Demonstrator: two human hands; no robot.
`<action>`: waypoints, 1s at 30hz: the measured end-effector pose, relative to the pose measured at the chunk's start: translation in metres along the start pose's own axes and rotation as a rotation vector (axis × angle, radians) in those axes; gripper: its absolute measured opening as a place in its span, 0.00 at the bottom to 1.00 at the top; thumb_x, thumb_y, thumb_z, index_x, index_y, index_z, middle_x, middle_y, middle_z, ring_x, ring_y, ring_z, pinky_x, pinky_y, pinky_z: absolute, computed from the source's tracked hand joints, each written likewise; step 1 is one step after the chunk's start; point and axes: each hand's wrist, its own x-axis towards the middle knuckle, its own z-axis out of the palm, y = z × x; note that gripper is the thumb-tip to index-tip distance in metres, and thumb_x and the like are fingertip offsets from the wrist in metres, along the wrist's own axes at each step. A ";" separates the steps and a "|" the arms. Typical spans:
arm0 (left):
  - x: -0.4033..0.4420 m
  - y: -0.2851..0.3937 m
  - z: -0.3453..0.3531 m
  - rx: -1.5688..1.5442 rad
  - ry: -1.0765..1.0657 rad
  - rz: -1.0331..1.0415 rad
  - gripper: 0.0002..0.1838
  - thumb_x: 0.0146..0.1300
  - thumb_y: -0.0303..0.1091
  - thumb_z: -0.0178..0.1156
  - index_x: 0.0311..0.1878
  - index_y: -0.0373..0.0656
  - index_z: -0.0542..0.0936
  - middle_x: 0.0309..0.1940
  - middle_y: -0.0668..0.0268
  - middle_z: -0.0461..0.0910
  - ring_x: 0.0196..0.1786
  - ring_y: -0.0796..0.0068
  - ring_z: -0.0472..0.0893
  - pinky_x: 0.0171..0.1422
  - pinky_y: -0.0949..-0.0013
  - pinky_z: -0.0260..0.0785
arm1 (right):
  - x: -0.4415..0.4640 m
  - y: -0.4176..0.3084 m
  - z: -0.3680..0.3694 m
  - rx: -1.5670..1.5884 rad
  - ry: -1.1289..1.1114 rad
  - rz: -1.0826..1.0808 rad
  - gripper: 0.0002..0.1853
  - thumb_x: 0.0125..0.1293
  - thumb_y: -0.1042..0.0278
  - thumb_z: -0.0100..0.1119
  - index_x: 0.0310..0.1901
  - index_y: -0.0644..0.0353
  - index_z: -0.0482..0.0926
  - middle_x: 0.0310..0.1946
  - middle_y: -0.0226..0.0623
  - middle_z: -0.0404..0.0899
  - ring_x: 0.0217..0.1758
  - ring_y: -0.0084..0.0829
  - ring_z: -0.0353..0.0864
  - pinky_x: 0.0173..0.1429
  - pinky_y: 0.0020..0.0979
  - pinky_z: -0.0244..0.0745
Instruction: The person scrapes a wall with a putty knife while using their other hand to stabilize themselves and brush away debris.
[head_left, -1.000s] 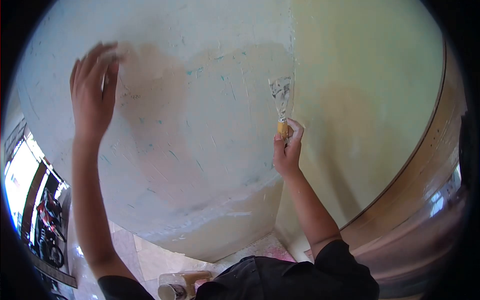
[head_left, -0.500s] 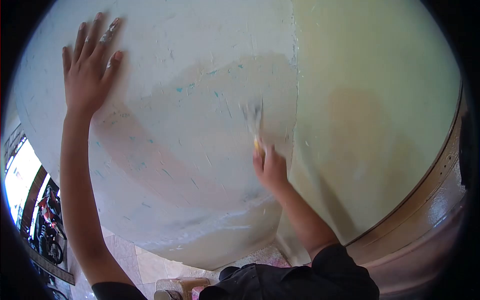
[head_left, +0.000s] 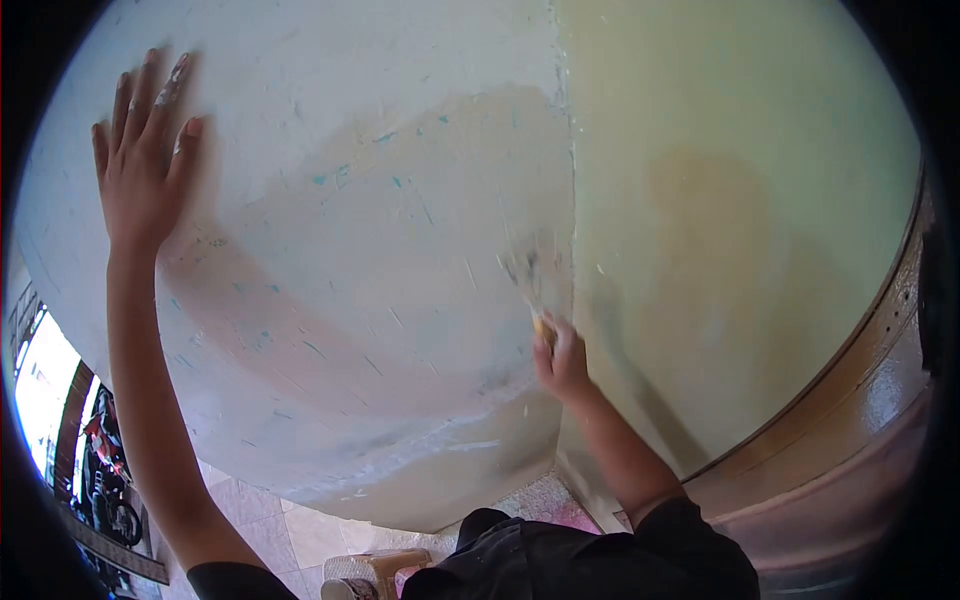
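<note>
My left hand (head_left: 142, 185) lies flat on the pale wall (head_left: 330, 240) at the upper left, fingers spread, with whitish smears on some of them. Around the yellowish handle of a putty knife (head_left: 543, 325), my right hand (head_left: 564, 360) is closed. The knife's blade points up and is blurred by motion; it is at the pale wall, just left of the corner with the greenish wall (head_left: 760, 230). Scratches and small teal marks show across the pale surface.
A stool-like item (head_left: 375, 568) with a round container (head_left: 348, 588) stands at the bottom, on the tiled floor (head_left: 310, 535). Motorcycles (head_left: 105, 480) are at the far left. A brown curved edge (head_left: 850, 370) borders the greenish wall at the right.
My left hand, blurred and apart in the earliest frame, now rests flat on the wall, farther left. The knife in my right hand has moved down from its first position.
</note>
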 end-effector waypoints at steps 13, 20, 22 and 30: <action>0.007 0.033 -0.018 -0.085 -0.044 0.073 0.32 0.69 0.65 0.34 0.74 0.74 0.57 0.78 0.80 0.48 0.80 0.69 0.44 0.81 0.47 0.34 | -0.188 0.052 -0.003 -0.103 -0.326 0.457 0.23 0.71 0.57 0.51 0.59 0.65 0.69 0.44 0.58 0.79 0.42 0.57 0.81 0.45 0.49 0.77; 0.054 0.104 -0.040 -0.043 -0.318 0.128 0.30 0.70 0.61 0.42 0.74 0.76 0.57 0.78 0.81 0.47 0.80 0.68 0.44 0.82 0.48 0.35 | -0.012 0.011 -0.021 0.011 -0.010 0.184 0.20 0.70 0.64 0.52 0.58 0.68 0.68 0.45 0.57 0.79 0.46 0.56 0.80 0.52 0.45 0.75; 0.064 0.122 -0.044 -0.074 -0.309 0.150 0.29 0.70 0.57 0.45 0.74 0.75 0.57 0.78 0.81 0.47 0.80 0.68 0.45 0.82 0.47 0.36 | 0.045 -0.001 -0.016 0.053 0.167 0.146 0.21 0.71 0.62 0.51 0.58 0.68 0.68 0.43 0.58 0.78 0.46 0.56 0.80 0.51 0.47 0.75; 0.070 0.144 -0.043 -0.215 -0.264 0.173 0.28 0.70 0.55 0.47 0.73 0.75 0.61 0.77 0.81 0.50 0.79 0.68 0.48 0.81 0.47 0.39 | -0.149 0.063 0.006 -0.147 -0.327 0.606 0.22 0.71 0.57 0.50 0.61 0.61 0.66 0.41 0.57 0.80 0.40 0.58 0.81 0.43 0.51 0.77</action>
